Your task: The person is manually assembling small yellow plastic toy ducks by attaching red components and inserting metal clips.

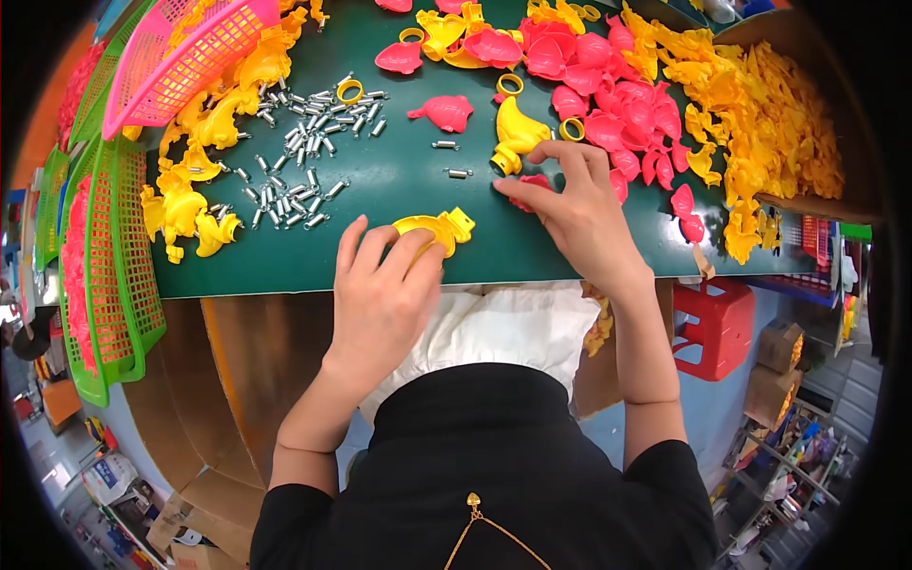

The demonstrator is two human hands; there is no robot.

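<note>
My left hand (385,290) is at the table's near edge, fingers bent, with index finger and thumb closed on a curved yellow plastic half-shell (442,228). To the right, my right hand (584,209) hovers with thumb and index finger apart. Close to those fingertips lies a yellow plastic figure part (518,131) with a narrow collar at its lower end. A red plastic piece (534,190) is partly hidden below the right thumb. Between the hands lie two loose metal springs, one of them the nearer spring (460,174). Farther off sits a red shell piece (446,113).
Many springs (309,133) are scattered at left on the green table (380,180). Yellow parts (204,204), a pink basket (180,71) and green baskets (119,256) line the left side. Red shells (608,104), yellow rings (572,129) and a heap of yellow parts (750,114) lie right.
</note>
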